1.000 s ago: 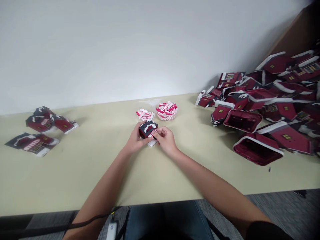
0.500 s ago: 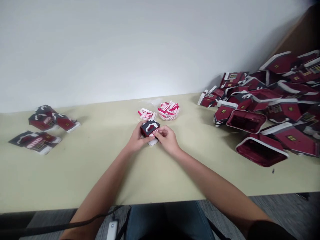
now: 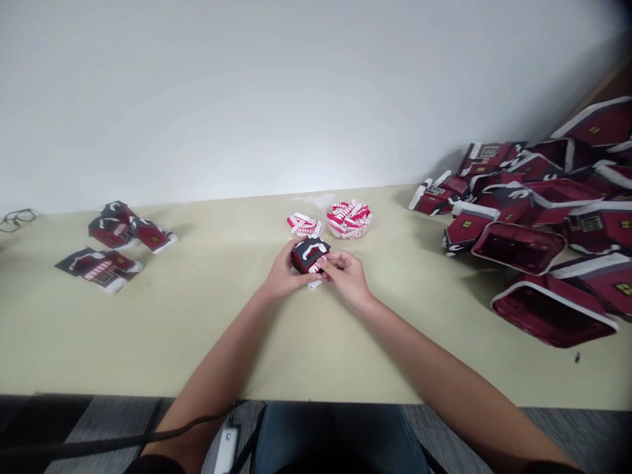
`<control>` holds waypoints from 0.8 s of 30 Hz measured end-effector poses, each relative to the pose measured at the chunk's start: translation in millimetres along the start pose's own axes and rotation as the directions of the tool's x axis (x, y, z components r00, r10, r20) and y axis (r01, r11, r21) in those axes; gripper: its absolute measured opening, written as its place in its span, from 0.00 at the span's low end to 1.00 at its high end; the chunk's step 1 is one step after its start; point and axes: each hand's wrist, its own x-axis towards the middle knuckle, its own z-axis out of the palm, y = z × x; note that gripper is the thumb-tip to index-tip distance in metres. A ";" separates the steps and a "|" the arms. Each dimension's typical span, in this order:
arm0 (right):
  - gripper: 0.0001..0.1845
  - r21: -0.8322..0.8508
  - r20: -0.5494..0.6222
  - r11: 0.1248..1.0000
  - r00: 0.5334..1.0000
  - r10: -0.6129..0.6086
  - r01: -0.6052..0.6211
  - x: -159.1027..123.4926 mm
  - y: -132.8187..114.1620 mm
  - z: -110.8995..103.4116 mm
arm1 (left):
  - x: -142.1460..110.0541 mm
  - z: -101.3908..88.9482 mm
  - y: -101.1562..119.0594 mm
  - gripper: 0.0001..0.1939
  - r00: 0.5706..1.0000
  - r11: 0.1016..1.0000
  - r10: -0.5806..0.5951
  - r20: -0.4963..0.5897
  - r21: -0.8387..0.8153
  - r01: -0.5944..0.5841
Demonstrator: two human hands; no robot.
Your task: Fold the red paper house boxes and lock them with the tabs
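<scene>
A small dark red toy house (image 3: 302, 253) with a black roof and white snow trim is near the middle of the table. My left hand (image 3: 281, 275) is closed around its left side, thumb across the front. My right hand (image 3: 351, 278) pinches a red-and-white striped awning (image 3: 315, 268) against the house's front. The fingers partly hide the awning and the lower front. Just behind the house lie several loose striped awnings (image 3: 305, 226), on or in clear plastic. Beside them stands a clear bowl (image 3: 369, 226) heaped with more.
On the left of the table are several houses (image 3: 105, 268), some with striped awnings on their fronts. A large pile of red houses (image 3: 543, 197) fills the right side, some with open undersides showing. Black-framed glasses (image 3: 18, 219) lie at the far left. A black cable (image 3: 123, 440) hangs below the table edge.
The view has swung slightly left, so everything sits further right and the glasses have come into sight. Both hands keep their hold on the house and awning, with only a slight shift of the fingers.
</scene>
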 end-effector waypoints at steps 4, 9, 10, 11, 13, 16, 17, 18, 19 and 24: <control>0.29 0.047 -0.022 0.998 0.999 0.037 -0.036 -1.7 -2.8 3.3 | -0.3 1.6 1.7 0.47 1.000 1.000 0.012 -0.004 -0.004 -0.012; 0.29 0.086 -0.047 0.995 0.998 0.048 -0.044 -3.0 -2.3 4.9 | -0.7 2.8 3.1 0.45 1.000 1.000 0.019 -0.012 0.015 -0.019; 0.29 0.089 -0.049 0.995 0.997 0.052 -0.048 -3.2 -1.7 5.1 | -0.9 2.9 2.8 0.45 1.000 1.000 0.025 -0.013 0.019 -0.024; 0.28 0.087 -0.050 0.995 0.998 0.049 -0.045 -3.3 -0.9 5.2 | -1.1 3.0 2.4 0.44 0.999 0.999 0.029 -0.015 0.024 -0.029; 0.27 0.058 -0.047 0.998 0.999 0.021 -0.018 -3.1 1.2 5.3 | -1.7 3.7 1.8 0.42 0.999 0.999 0.031 -0.020 0.034 -0.031; 0.25 -0.031 -0.036 0.998 0.998 -0.050 0.048 -0.8 4.3 3.5 | -1.8 5.0 2.6 0.41 0.999 0.999 0.023 -0.041 0.042 -0.021; 0.25 -0.073 -0.026 0.995 0.997 -0.071 0.069 0.4 4.8 2.1 | -1.3 4.8 3.3 0.41 0.999 0.999 0.018 -0.049 0.037 -0.016; 0.24 -0.123 -0.010 0.988 0.996 -0.094 0.092 1.9 4.7 0.3 | -0.4 3.9 4.2 0.40 0.999 1.000 0.008 -0.052 0.024 -0.007; 0.22 -0.178 0.011 0.977 0.993 -0.118 0.118 3.4 4.0 -1.9 | 0.7 2.0 5.1 0.40 0.999 1.000 -0.007 -0.053 0.004 0.008; 0.26 -0.470 0.092 0.841 0.962 -0.257 0.269 8.2 -4.7 -13.5 | 4.9 -19.7 10.6 0.43 0.996 0.988 -0.087 0.030 -0.127 0.090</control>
